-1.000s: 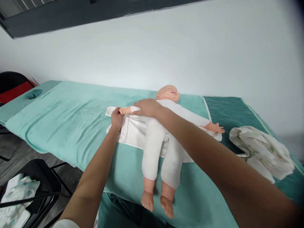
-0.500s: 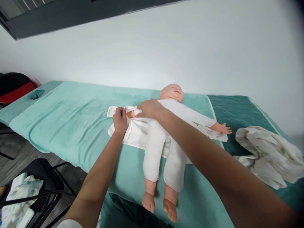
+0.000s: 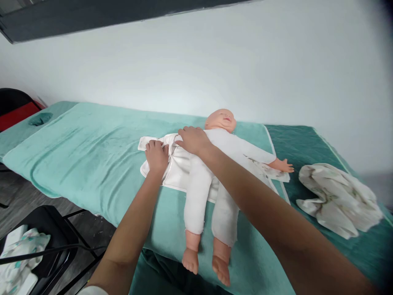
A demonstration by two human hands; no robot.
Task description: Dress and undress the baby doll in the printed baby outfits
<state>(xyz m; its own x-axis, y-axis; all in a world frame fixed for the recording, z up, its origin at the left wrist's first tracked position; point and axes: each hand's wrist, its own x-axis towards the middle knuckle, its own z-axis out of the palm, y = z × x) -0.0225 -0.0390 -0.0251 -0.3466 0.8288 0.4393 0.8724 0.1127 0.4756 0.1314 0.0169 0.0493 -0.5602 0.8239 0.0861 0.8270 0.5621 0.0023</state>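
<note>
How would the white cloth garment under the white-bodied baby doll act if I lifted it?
The white cloth garment would probably flop, since it's softly creased. Its thin edges suggest it's light. It might snag, because the baby doll lies on it.

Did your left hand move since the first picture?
Yes, a little. Measured against the round hole at the far left, the left hand has shifted right, closer to the doll.
</note>
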